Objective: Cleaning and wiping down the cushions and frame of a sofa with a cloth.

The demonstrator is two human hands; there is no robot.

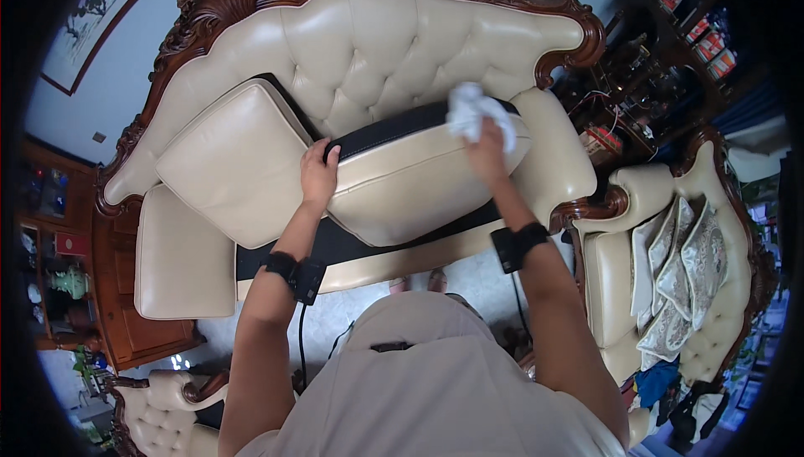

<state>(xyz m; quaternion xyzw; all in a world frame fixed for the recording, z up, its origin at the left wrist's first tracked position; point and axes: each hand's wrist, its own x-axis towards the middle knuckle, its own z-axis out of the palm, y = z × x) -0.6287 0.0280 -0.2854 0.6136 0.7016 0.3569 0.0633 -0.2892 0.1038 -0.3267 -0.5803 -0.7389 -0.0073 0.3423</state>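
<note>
Grips the tilted cushion (410,193) on the sofa (360,30) with the fingers of the left hand (319,179) and a white cloth (467,108) at its right end with the right hand (487,152), perhaps risking a topple by loosening the left.

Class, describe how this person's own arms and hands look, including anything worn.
The left hand and right hand are gloveless. Each forearm wears a black strap carrying a boxy black module with a thin black cable. The pale beige shirt leaves both forearms uncovered.
</note>
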